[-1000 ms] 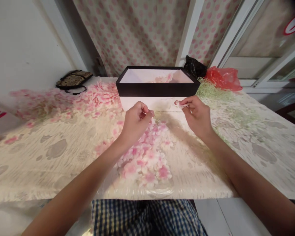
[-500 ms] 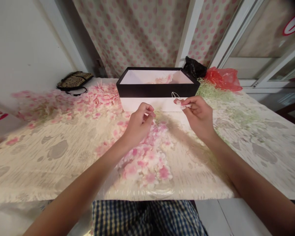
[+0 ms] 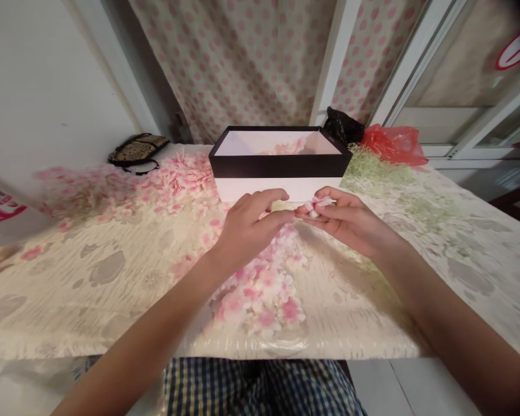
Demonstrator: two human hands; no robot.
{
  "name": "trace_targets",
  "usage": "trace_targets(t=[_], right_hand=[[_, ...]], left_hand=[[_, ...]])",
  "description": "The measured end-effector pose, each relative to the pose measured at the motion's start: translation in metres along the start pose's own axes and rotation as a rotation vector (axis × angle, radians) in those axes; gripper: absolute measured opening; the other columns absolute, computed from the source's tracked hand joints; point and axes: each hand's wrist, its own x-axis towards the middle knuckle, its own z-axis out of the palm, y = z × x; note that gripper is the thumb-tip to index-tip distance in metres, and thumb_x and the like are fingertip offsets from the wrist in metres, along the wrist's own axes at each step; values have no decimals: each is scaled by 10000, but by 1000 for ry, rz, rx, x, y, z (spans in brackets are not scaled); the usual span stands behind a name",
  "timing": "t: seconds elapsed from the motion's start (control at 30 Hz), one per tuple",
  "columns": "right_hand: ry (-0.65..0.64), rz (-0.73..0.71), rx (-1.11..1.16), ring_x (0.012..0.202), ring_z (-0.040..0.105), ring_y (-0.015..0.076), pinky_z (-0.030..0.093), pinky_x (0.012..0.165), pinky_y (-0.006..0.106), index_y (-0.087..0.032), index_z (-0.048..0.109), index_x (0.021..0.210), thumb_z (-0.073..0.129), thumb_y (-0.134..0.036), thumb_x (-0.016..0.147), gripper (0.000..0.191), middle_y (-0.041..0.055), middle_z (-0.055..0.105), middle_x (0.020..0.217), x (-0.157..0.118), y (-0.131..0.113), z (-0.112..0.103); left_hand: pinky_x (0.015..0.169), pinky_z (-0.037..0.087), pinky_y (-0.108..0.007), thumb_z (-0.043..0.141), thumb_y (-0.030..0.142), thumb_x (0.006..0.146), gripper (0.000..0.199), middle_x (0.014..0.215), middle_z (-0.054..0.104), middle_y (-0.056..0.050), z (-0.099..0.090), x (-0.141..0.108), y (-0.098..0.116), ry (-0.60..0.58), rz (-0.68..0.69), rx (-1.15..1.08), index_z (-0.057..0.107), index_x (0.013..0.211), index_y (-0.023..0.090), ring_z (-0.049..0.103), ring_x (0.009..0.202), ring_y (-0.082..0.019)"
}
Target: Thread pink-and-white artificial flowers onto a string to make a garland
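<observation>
My right hand (image 3: 349, 222) pinches a small pink-and-white artificial flower (image 3: 318, 203) between its thumb and fingers, in front of the box. Close beside it on the left, my left hand (image 3: 257, 222) has its thumb and index finger apart. Its thumb tip comes near my right fingertips, and nothing shows in its grasp. Beneath both hands lies a loose pile of pink and white artificial flowers (image 3: 264, 289). Behind them stands an open box (image 3: 279, 167), black around the top and white below, with some pink flowers (image 3: 288, 147) inside.
More pink flowers (image 3: 182, 173) spread left of the box. A patterned pouch (image 3: 136, 151) lies behind them. Pale green shredded filler (image 3: 381, 164) is on the right, near a red plastic bag (image 3: 392, 143) and a black bag (image 3: 344, 124). A patterned cloth (image 3: 125, 300) covers the table.
My right hand has moved left and slightly down with the flower. My left hand has shifted right and opened its fingers. The white loop seen by the flower no longer shows.
</observation>
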Motion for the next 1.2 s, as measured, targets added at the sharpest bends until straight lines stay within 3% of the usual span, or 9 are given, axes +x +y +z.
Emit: trace_targets(t=[0.1, 0.2, 0.33, 0.5, 0.6, 0.83, 1.2], right_hand=[[31, -4, -97, 808, 633, 129, 484, 830, 306, -216, 618, 823, 703, -214, 743, 117, -18, 646, 807, 0, 2, 1], [69, -84, -249, 761, 606, 124, 472, 732, 272, -200, 615, 803, 710, -255, 742, 125, -10, 638, 805, 0, 3, 0], [94, -147, -367, 671, 579, 116, 448, 614, 241, -211, 605, 822, 703, -306, 756, 151, -23, 618, 727, -3, 0, -1], [-57, -98, -349, 738, 633, 142, 483, 683, 271, -189, 640, 756, 736, -251, 719, 120, 9, 669, 772, -5, -1, 1], [-144, -148, -317, 846, 625, 151, 484, 765, 294, -198, 680, 720, 745, -193, 698, 69, 24, 647, 879, -5, -1, 3], [-210, -147, -295, 852, 613, 146, 482, 768, 295, -217, 711, 726, 730, -165, 707, 58, 26, 628, 922, -4, -1, 1], [-274, -58, -255, 821, 600, 118, 469, 729, 258, -214, 706, 708, 722, -131, 705, 85, 9, 617, 914, -3, 1, -2]], left_hand=[[710, 481, -256, 543, 207, 874, 120, 884, 676, -40, -2, 3, 6, -80, -107, -245, 657, 913, 215, 617, 795, -142], [529, 426, -197, 548, 219, 868, 111, 749, 660, -13, -2, 6, 11, -158, -368, -410, 656, 872, 191, 563, 596, -94], [510, 412, -195, 613, 258, 817, 117, 747, 681, -23, -2, 7, 13, -163, -513, -504, 693, 785, 180, 562, 592, -99], [539, 432, -196, 608, 266, 822, 135, 775, 711, -28, -4, 7, 12, -223, -474, -546, 722, 818, 193, 599, 632, -108], [555, 433, -204, 592, 273, 838, 150, 783, 707, -34, -5, 5, 11, -255, -434, -519, 717, 837, 190, 600, 644, -111], [536, 413, -218, 561, 283, 845, 182, 706, 680, -31, -1, 1, 9, -334, -353, -493, 699, 808, 171, 562, 596, -112], [536, 383, -205, 543, 235, 843, 154, 669, 632, -10, -2, 3, 15, -428, -359, -513, 655, 771, 160, 530, 579, -103]])
